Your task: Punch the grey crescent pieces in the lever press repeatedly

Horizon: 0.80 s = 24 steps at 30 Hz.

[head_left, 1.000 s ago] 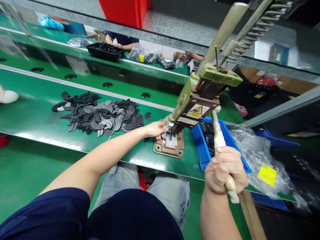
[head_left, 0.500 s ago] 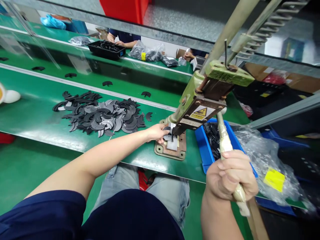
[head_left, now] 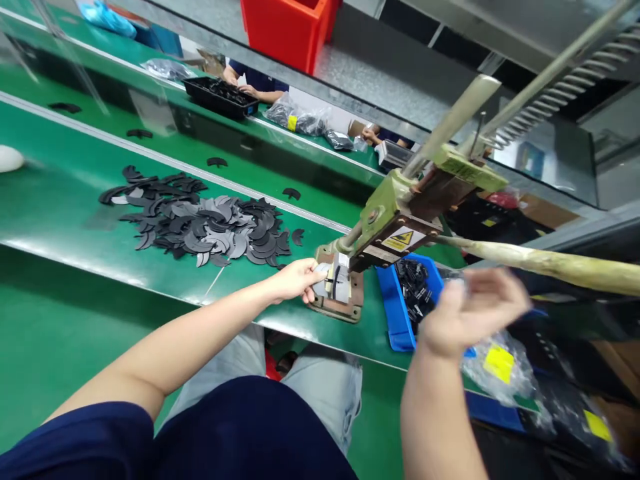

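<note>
My left hand [head_left: 299, 280] pinches a grey curved piece [head_left: 321, 275] at the fixture [head_left: 341, 283] on the base of a green hand press [head_left: 387, 207]. A dark part lies across that fixture, below the press head. My right hand [head_left: 473, 310] is blurred, its fingers apart and holding nothing, just below the press lever [head_left: 545, 263], which points right. Under it stands a blue bin [head_left: 395, 317] of small black parts. Left of the press lies a pile of grey and black curved pieces [head_left: 215, 227].
Several black pieces lie along the green conveyor [head_left: 175, 150] behind the pile. A metal shelf [head_left: 365, 73] with a red bin [head_left: 287, 33] overhangs it. Plastic bags [head_left: 500, 373] lie at the right. Across the line, a person's hands [head_left: 245, 87] are at a black tray [head_left: 210, 107].
My right hand has let go of the lever, which has swung up. The press head has risen from the fixture. My left hand now holds a grey piece slightly left of the fixture's middle.
</note>
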Each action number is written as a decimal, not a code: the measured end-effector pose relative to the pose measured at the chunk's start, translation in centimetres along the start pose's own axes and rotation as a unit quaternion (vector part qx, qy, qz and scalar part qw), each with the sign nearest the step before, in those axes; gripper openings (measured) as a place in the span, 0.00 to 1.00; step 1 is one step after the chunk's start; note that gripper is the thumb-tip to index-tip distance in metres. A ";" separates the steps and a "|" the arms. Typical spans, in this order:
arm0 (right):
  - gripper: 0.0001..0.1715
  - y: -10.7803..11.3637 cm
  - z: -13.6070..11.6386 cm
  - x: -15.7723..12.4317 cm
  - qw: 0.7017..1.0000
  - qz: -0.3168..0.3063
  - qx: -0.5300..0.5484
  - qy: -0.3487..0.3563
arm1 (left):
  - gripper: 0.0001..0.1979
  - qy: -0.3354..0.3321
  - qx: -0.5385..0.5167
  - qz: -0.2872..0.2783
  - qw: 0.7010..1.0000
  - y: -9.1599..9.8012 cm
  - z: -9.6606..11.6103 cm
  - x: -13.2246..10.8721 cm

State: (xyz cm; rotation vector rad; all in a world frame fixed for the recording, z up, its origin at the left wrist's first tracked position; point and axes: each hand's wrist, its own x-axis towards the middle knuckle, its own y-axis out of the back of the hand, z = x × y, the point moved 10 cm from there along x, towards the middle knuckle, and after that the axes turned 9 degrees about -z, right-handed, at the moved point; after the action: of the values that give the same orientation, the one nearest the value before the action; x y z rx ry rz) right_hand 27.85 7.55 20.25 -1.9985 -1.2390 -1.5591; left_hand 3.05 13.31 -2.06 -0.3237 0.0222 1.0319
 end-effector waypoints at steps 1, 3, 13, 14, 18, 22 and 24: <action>0.23 -2.0 0.3 -2.6 0.998 -0.067 -0.002 -0.015 | 0.26 -0.006 -0.004 -0.005 1.000 -0.1 0.3 -1.0; 0.20 -5.9 -0.1 -7.7 0.980 -0.196 0.003 -0.032 | 0.28 -0.012 -0.007 -0.012 1.000 -0.3 0.7 -2.5; 0.09 -12.1 -3.6 -13.8 0.888 -0.459 -0.007 0.013 | 0.20 -0.056 0.173 0.054 0.982 -0.7 1.8 -6.0; 0.09 -12.1 -3.5 -13.8 0.887 -0.462 -0.015 0.019 | 0.19 -0.090 0.230 0.093 0.965 -0.5 3.0 -6.5; 0.10 -11.8 -3.3 -14.6 0.882 -0.469 -0.040 0.035 | 0.15 -0.161 0.402 0.092 0.897 -3.0 5.8 -7.1; 0.13 -11.8 -3.1 -15.2 0.876 -0.477 -0.062 0.046 | 0.22 -0.136 0.430 0.053 0.891 -4.9 5.4 -6.1; 0.13 -11.7 -3.1 -15.5 0.873 -0.481 -0.064 0.057 | 0.22 -0.130 0.426 0.056 0.893 -5.3 5.1 -5.8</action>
State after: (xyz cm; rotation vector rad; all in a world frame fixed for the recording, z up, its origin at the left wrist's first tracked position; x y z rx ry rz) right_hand 16.35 5.45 4.43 -1.3197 -2.3232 -2.1503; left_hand 3.83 7.33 5.13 0.6259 0.2480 1.0764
